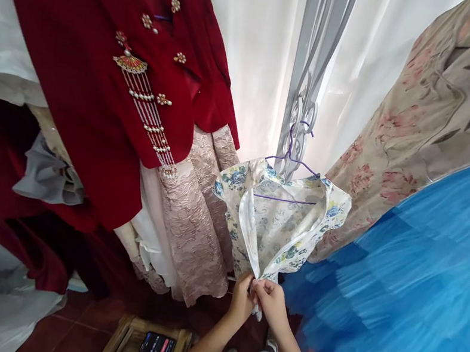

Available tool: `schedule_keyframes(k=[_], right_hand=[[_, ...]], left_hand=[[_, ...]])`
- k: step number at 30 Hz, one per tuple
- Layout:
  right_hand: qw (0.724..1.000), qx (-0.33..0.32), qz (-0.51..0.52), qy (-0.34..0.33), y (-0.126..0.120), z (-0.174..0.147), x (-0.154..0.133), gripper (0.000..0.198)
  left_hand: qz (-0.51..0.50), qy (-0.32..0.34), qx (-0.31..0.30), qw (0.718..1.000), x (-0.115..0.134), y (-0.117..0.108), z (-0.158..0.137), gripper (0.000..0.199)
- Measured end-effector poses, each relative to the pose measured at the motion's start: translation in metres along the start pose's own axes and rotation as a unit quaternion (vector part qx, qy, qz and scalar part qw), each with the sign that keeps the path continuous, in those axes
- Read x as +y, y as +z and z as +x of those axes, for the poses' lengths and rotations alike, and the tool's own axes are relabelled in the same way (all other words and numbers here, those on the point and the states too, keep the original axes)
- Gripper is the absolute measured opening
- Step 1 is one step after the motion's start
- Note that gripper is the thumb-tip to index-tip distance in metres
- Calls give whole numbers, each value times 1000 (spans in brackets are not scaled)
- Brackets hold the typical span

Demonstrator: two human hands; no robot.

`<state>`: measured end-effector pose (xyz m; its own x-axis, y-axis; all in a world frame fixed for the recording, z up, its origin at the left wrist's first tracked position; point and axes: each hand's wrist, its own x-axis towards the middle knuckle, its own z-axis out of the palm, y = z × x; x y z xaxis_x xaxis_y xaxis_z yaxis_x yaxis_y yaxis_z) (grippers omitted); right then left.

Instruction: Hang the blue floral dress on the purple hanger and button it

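Note:
A small white blouse [235,212] with blue and yellow flowers hangs on a purple wire hanger [288,155], its neckline gaping in a deep V. At the bottom of that V, my left hand [243,296] pinches one front edge of the cloth. My right hand [270,304] meets it there, thumb and fingertips closed on the other edge. Both sets of fingertips nearly touch. Whatever small fastening may lie between them is hidden. Below my hands a bit of the blouse's hem shows.
A dark red jacket [85,70] with beaded brooches and a pink brocade garment [194,223] hang at left. Right of the blouse are a floral beige dress [401,132] and a blue ruffled tulle skirt [414,292]. Below, a phone [157,346] lies on a wooden stool [121,341]. A grey metal stand [306,31] rises behind.

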<state>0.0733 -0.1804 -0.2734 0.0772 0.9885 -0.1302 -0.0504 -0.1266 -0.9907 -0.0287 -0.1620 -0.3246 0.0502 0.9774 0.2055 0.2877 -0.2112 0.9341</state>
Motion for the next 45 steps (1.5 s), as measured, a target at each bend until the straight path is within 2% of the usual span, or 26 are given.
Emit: schedule_keyframes(k=[4,9,12,14,17,20,22,25,27,29,31,32,33,35,40,42,45], right_hand=[[999,42,18,-25,-6,29,-45,49],[982,89,66,-151,-15,83,-155,42],[971,83,92,-203,-18,109,-218,37],[966,84,99,-224,-18,121,-246,34],[959,91,105,-248,-17,127,-268,32],[957,83,93,-262,-18,122,-272,31],[957,68,72,-272,-20,116,-269,29],[955,46,42,-290,-23,107,-260,27],[951,41,26,-306,-25,103,-254,26],[945,39,14,-325,-26,101,-250,25],[941,36,1,-337,-26,100,-247,25],[940,36,-4,-338,-27,100,-246,25],[941,40,-8,-337,-27,100,-246,25],[944,55,-10,-325,-29,103,-247,27],[954,95,-14,-282,-30,122,-235,29],[959,119,-44,-253,-28,128,-211,24],[965,157,-114,-174,-22,126,-150,23]], left_hand=[[37,39,-46,998,0,-1,9,18],[91,-2,-83,992,0,-3,13,22],[95,-3,-97,991,4,3,14,21],[90,-4,-119,989,3,9,13,19],[81,-25,-156,984,0,14,12,18],[61,14,-156,986,9,3,30,19],[42,92,-96,990,37,-16,56,17],[16,230,32,973,115,-53,109,19],[33,350,56,935,179,-74,146,20],[90,416,20,905,237,-86,180,21],[163,432,-84,883,277,-87,207,17],[198,424,-134,873,289,-86,218,16],[225,415,-175,864,297,-83,226,17],[249,406,-211,853,301,-76,238,17],[239,465,-181,833,298,-69,249,16],[235,472,-147,837,303,-73,250,16],[245,467,-121,841,311,-82,249,17]])
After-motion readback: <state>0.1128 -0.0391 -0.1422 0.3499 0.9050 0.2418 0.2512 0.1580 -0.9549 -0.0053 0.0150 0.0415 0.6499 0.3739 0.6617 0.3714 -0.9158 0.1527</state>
